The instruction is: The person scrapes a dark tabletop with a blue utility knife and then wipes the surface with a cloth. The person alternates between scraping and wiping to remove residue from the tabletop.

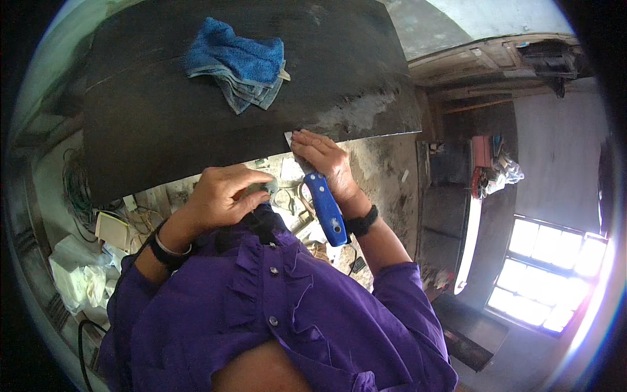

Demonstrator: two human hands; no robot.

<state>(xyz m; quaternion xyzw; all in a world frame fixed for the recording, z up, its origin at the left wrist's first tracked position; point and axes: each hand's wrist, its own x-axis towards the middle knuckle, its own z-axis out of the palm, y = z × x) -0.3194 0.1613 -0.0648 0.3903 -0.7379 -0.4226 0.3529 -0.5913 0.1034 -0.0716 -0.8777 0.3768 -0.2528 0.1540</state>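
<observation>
My right hand (325, 157) is at the near edge of a dark board (171, 117), its fingers laid over the metal blade (288, 139) of what looks like a knife. The knife's riveted blue handle (325, 210) points back towards me, below the palm. Left of it, my left hand (223, 193) is bent in front of my body. Between its thumb and forefinger shows a small rounded grey thing (272, 186), partly hidden; whether the fingers grip it is unclear. A folded blue towel (240, 59) lies on the board, beyond both hands.
Right of the towel, the board has a pale worn patch (360, 110). At left are coiled cables (78, 191), an open cardboard box (112, 230) and white plastic bags (78, 274). A bright window (543, 274) is at right. Assorted clutter lies beneath the board's edge.
</observation>
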